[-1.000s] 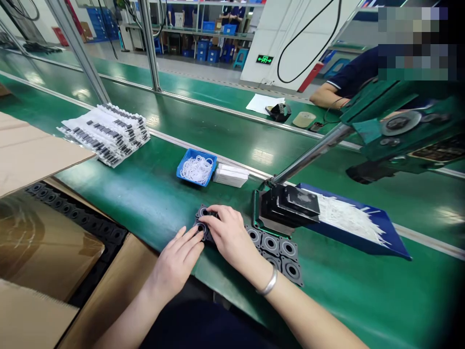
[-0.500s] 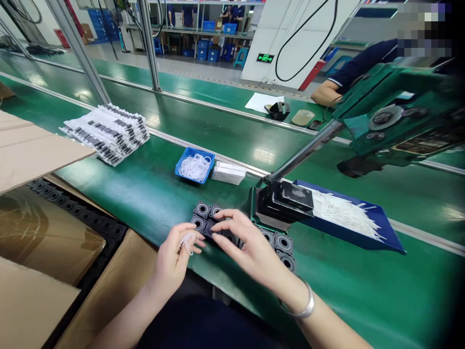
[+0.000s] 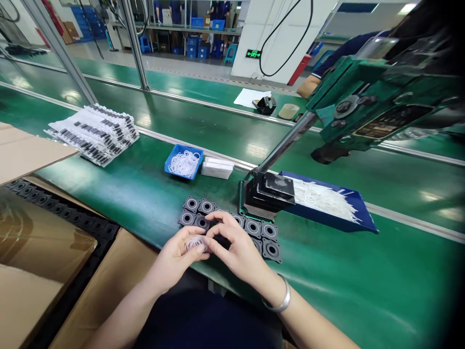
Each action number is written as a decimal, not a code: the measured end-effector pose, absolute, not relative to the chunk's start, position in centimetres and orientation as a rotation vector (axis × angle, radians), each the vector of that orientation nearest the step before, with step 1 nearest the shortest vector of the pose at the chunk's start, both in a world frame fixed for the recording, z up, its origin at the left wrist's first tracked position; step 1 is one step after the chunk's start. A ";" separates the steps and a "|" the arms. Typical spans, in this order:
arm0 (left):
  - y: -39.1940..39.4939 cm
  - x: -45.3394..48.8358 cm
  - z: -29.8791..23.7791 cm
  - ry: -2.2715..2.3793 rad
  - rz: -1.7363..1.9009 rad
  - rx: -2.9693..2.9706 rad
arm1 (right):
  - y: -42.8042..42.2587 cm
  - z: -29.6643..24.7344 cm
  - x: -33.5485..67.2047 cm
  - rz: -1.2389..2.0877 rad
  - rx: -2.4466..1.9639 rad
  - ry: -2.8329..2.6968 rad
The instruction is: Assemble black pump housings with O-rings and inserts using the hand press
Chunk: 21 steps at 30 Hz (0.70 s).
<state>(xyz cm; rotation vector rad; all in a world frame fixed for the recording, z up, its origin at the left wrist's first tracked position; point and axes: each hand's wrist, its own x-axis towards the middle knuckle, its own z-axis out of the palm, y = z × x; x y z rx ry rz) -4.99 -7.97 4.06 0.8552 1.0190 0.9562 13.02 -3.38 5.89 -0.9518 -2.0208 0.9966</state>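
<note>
My left hand is closed around a bundle of thin white rings, held just above the bench's near edge. The thumb and index finger of my right hand come together in a pinch at the right side of that bundle, apparently on a ring; the fingertips partly cover it. Beneath and behind my hands, square black parts with round centre holes lie in rows on the green bench. Pale rings show around the holes on several of them. My right hand hides some parts in the middle.
A blue bin of white rings and a white stack of small boxes stand behind. A green press overhangs the right, beside a blue tray of white strips. An open carton sits left. Another person's arm rests across the bench.
My right hand has come from over the black parts to the rings in my left hand, and its thumb and index finger have closed. The view has shifted slightly.
</note>
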 end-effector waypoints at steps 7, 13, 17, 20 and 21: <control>-8.3 -6.2 3.9 1.103 1.065 0.765 | -1.6 5.8 13.7 0.927 -1.056 -1.999; -8.6 -7.3 4.1 1.362 1.190 1.351 | 0.0 4.7 12.8 0.649 -1.205 -2.202; -8.5 -7.1 3.6 1.441 1.155 1.985 | 0.1 4.3 12.2 0.499 -1.219 -2.235; -8.0 -6.6 2.3 1.350 1.102 2.329 | 0.1 4.2 12.0 0.447 -1.227 -2.261; -7.8 -6.5 1.8 1.312 1.075 2.429 | 0.2 4.2 12.0 0.438 -1.227 -2.264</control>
